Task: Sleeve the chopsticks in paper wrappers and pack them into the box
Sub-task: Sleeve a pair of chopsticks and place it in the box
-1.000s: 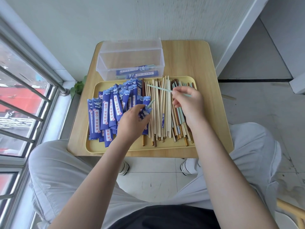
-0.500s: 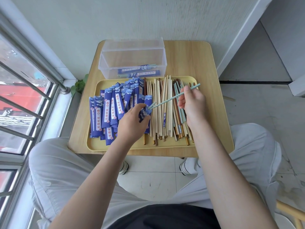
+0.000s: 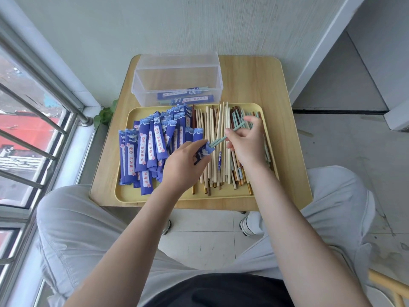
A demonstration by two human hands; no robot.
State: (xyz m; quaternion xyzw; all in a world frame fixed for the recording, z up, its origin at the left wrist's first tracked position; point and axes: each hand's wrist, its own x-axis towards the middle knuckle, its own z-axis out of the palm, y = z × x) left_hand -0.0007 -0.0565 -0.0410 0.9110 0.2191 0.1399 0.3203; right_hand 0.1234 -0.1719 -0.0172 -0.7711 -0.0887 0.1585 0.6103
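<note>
Against the pale wall and beside the barred window, your small wooden table (image 3: 250, 85) carries everything within easy reach: the clear plastic box (image 3: 177, 78) sits at the far edge, and the yellow tray (image 3: 177, 196) lies just in front of you. On the tray the blue paper wrappers (image 3: 150, 147) are heaped to the left and the loose chopsticks (image 3: 212, 142) to the right, likely so each hand can draw from its own side. Two sleeved pairs (image 3: 188, 96) already lie in the box, so packing looks barely begun. Your left hand (image 3: 183, 165) is curled around one wrapper (image 3: 202, 151), gripping it with its open mouth turned toward your right. Your right hand (image 3: 245, 142) pinches a pale green chopstick pair (image 3: 230, 132) between thumb and fingertips, slanted down with the tips at the wrapper's mouth; whether they have entered it you cannot tell from this angle. Holding the sticks near their upper part probably gives you a straight push down the narrow sleeve, while the left hand steadies the paper against crumpling.
</note>
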